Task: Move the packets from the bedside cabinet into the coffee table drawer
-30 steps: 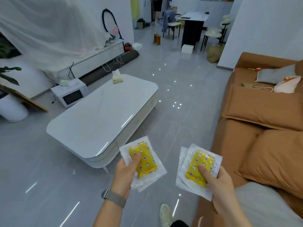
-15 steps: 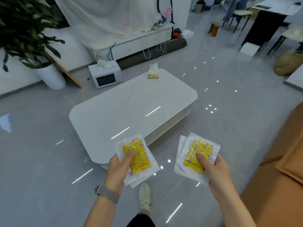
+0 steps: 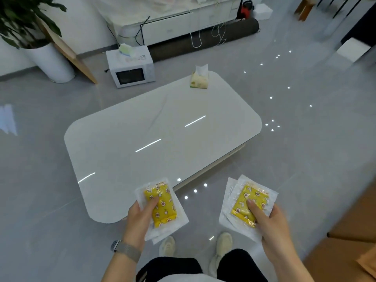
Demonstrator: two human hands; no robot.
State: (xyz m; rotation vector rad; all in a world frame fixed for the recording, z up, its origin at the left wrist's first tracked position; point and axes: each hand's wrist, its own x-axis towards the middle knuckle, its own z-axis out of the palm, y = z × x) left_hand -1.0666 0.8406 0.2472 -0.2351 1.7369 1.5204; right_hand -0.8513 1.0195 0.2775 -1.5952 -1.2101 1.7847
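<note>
Standing at the near corner of the coffee table (image 3: 162,139), the person carries the packets split into two small stacks, one per hand, which looks like a sensible way to bring the whole lot across in a single trip without anything slipping loose. The left hand (image 3: 140,216) grips its stack of packets (image 3: 162,206) from the lower edge, thumb pressed down on the yellow patterned face and fingers curled underneath, so the stack lies flat and fanned a little. The right hand (image 3: 270,218) does the same with the other stack (image 3: 247,202): thumb on top of the yellow panel, fingers wrapped under the white border, at least two packets overlapping, though how many sit beneath I cannot make out from here. Both stacks hover in front of the body, the left one over the table's near corner and the right one over the floor beside it, touching nothing but the hands. No drawer is showing; I would guess it sits in the table's side below the top, out of sight and shut, so one hand will need freeing to pull it open. A tissue pack (image 3: 199,78) stands at the table's far edge, well apart from the hands, and a microwave (image 3: 130,67) sits on the floor beyond.
</note>
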